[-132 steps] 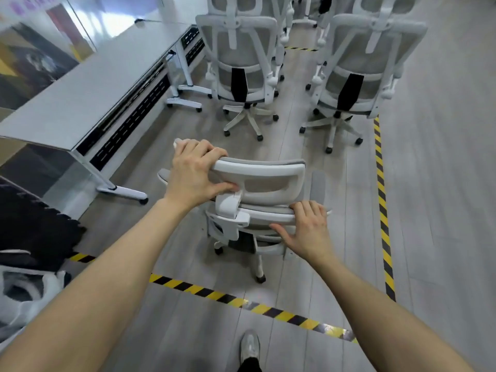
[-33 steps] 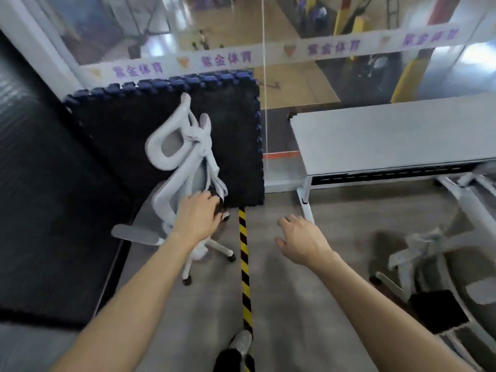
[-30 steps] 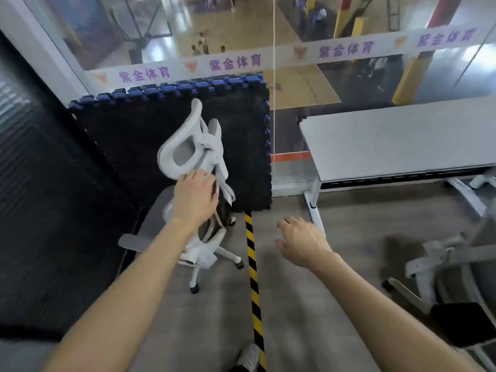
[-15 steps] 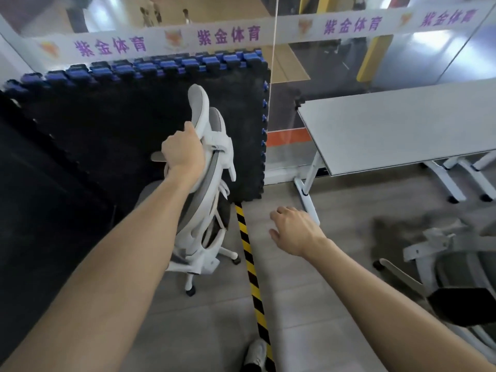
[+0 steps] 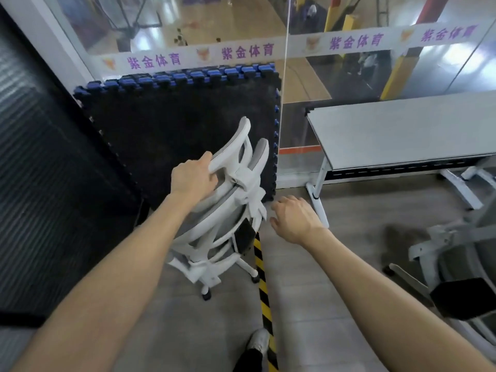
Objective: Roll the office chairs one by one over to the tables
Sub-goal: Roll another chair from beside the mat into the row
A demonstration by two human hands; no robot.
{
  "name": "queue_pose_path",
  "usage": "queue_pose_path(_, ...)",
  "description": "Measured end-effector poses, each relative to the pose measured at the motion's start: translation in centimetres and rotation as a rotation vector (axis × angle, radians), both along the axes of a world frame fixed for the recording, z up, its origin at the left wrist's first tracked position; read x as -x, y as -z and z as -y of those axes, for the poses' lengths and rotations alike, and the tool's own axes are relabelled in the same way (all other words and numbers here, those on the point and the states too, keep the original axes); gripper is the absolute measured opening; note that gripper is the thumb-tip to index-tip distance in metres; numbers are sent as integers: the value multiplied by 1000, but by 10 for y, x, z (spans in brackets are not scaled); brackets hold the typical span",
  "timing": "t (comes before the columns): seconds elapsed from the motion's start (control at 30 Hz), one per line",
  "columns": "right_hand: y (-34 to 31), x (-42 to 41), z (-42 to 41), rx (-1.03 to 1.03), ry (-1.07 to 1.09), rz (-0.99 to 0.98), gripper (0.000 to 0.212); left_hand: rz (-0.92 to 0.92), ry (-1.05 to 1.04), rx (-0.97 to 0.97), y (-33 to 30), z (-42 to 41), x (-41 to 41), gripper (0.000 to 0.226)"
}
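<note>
A white office chair (image 5: 228, 210) with grey mesh stands left of centre, seen edge-on from above, in front of a black foam mat. My left hand (image 5: 192, 178) grips the white frame at the top of its backrest, just under the headrest. My right hand (image 5: 294, 220) hovers with relaxed fingers just right of the chair's back, holding nothing and apart from the chair. A grey-topped table (image 5: 402, 135) on white legs stands to the right, its near leg a short way from my right hand.
A black foam mat (image 5: 166, 135) with blue edge leans on the glass wall behind the chair. A dark wall runs along the left. Yellow-black floor tape (image 5: 264, 296) runs toward my shoe (image 5: 257, 343). A second office chair (image 5: 461, 264) is at the right edge.
Since four seconds ago I have turned from the row of chairs toward the glass wall. In the last second my left hand moved up the chair's back to its top frame; the right stayed free.
</note>
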State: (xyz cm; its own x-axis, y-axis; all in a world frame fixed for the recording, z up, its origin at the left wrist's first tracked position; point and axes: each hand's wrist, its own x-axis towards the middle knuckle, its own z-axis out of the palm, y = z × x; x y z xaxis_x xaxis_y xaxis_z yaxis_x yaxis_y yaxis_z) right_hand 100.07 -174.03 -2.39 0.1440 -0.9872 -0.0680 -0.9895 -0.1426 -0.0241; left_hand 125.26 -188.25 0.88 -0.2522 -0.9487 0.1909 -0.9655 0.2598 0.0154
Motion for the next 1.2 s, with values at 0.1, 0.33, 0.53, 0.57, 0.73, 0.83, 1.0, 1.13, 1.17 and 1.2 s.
queue_pose_path(0.1, 3, 8, -40, 74, -37, 24, 29, 32, 44, -37, -7, -59, -10, 62)
queue_pose_path(0.33, 15, 40, -106, 211, 22, 142, 86, 33, -1, 39, -15, -179, 3, 95)
queue_pose_path(0.53, 52, 58, -143, -51, 22, 146, 128, 24, 175, 257, 3, -245, -14, 77)
queue_pose_path(0.57, 59, 57, -149, -58, 8, 153, 128, -16, 218, 296, 6, -249, -20, 73)
queue_pose_path(0.73, 89, 32, -198, 91, 0, 169, 100, -145, 404, 424, 12, -269, -50, 61)
queue_pose_path(0.83, 105, 0, -244, 284, 50, 209, 85, -180, 481, 422, 15, -282, -72, 59)
queue_pose_path(1.0, 115, -64, -301, 404, 229, 254, 82, -150, 577, 327, 15, -291, -108, 69)
queue_pose_path(1.13, 117, -106, -344, 438, 346, 259, 80, -208, 573, 339, 27, -307, -131, 70)
queue_pose_path(1.17, 119, -117, -357, 443, 375, 258, 78, -237, 583, 332, 32, -314, -137, 70)
queue_pose_path(1.2, 121, -129, -370, 446, 404, 257, 77, -260, 601, 321, 36, -320, -142, 71)
